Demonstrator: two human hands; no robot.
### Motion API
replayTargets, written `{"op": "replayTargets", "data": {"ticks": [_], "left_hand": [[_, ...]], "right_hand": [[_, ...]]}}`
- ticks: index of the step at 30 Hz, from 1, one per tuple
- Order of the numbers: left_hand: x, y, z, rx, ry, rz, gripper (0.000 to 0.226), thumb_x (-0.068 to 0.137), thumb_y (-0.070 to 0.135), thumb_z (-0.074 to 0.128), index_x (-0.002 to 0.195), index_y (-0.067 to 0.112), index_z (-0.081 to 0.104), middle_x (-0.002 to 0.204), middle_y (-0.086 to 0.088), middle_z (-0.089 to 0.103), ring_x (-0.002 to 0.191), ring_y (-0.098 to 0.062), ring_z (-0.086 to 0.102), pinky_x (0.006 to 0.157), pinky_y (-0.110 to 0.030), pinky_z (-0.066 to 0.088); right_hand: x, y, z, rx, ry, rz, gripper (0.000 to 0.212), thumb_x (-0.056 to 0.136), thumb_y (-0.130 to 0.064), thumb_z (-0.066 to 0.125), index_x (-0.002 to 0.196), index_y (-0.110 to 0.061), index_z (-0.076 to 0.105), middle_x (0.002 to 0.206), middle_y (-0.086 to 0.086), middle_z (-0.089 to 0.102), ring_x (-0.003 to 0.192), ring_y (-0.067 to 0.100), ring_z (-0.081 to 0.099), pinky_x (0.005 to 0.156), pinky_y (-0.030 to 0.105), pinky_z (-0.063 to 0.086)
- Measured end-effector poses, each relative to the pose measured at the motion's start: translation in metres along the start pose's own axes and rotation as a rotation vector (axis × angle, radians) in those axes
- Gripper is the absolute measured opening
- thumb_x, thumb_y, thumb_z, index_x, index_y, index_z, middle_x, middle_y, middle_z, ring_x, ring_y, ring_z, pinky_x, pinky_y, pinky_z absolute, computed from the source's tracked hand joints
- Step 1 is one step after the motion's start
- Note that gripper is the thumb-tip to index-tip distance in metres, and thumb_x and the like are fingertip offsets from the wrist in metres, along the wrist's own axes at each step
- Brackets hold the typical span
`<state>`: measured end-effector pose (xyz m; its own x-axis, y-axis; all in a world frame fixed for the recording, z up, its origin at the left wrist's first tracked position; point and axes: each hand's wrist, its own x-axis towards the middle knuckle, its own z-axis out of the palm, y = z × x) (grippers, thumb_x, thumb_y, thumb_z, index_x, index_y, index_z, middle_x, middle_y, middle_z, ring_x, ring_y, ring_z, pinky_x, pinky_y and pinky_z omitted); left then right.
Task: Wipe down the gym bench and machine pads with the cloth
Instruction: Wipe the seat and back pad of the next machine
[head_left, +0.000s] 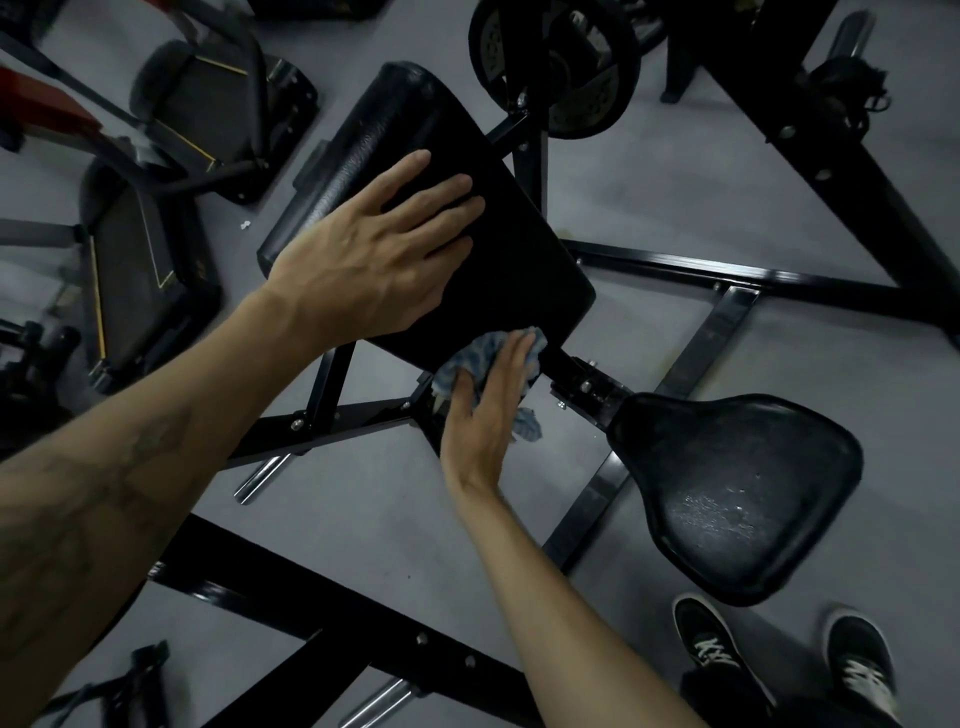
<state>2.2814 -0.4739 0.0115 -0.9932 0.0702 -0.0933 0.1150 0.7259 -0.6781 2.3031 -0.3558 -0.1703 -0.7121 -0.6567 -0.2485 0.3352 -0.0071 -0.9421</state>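
While our left hand (363, 260) lies flat with straight fingers on the arm pad (410, 208), our right hand (488, 405) presses the cloth (467, 364) at its five o'clock edge, so next we judge the seat (727, 499) needs wiping.

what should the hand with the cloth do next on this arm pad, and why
Probably sweep the cloth sideways along the lower edge of the arm pad. The right hand presses it flat against that edge with straight fingers, while the left hand rests flat on the pad's top, bracing it.
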Motion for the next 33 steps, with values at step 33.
{"op": "replayTargets", "data": {"ticks": [33], "left_hand": [[0.0,0.0,0.0,0.027,0.042,-0.045,0.036,0.109,0.02,0.042,0.127,0.002,0.067,0.147,-0.02,0.057,0.142,-0.036,0.048,0.121,-0.052,0.035]], "right_hand": [[0.088,-0.032,-0.03,-0.246,0.198,-0.283,0.055,0.103,-0.006,0.049,0.156,-0.007,0.034,0.164,0.006,0.031,0.147,0.031,0.032,0.121,0.045,0.032]]}}
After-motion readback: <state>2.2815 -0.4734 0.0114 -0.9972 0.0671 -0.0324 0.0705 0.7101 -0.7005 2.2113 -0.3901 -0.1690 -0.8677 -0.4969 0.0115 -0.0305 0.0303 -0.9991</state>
